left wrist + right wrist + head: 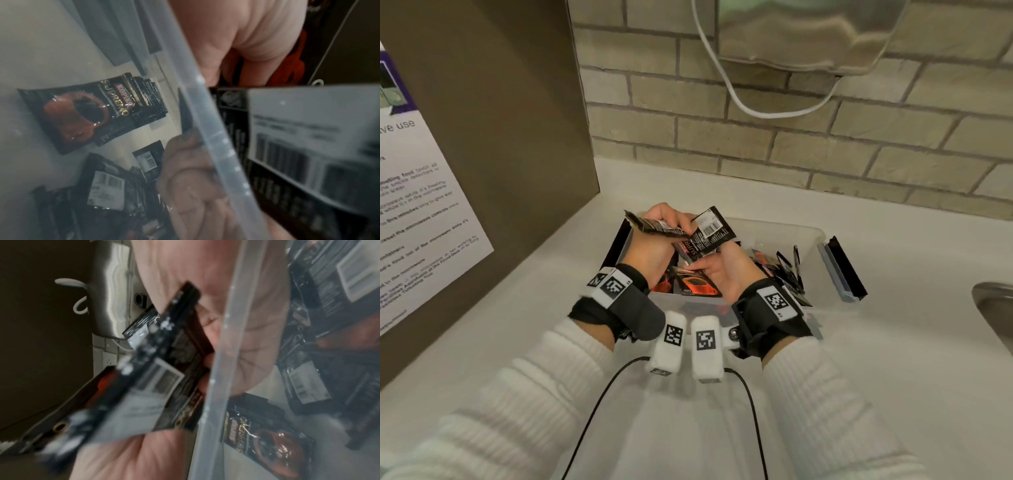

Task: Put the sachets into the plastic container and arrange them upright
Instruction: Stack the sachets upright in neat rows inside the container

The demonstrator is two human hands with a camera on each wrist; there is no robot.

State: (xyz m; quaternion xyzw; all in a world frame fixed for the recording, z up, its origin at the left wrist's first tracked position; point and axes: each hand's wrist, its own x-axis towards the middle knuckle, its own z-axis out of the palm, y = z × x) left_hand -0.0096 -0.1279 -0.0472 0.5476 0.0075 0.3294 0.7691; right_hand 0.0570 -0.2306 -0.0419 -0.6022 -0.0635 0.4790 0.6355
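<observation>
A clear plastic container (810,236) stands on the white counter. Both hands hover over its left half. My left hand (654,246) grips a crumpled black sachet (654,226) by its end. My right hand (726,270) pinches a small bunch of black sachets (709,236), the top one showing its barcode side. The two bundles touch. Several more sachets (786,270) lean at the container's right end, and orange-cup ones (697,286) lie flat under my hands. Through the container wall (216,129) the left wrist view shows a flat sachet (88,113). The right wrist view shows the held bunch (164,361).
A brown cabinet side with a printed notice (431,205) rises at the left. The brick wall carries a metal dispenser (804,31) with a white cable. A grey and black lid (840,270) lies by the container's right end. A sink rim (993,308) is at the far right.
</observation>
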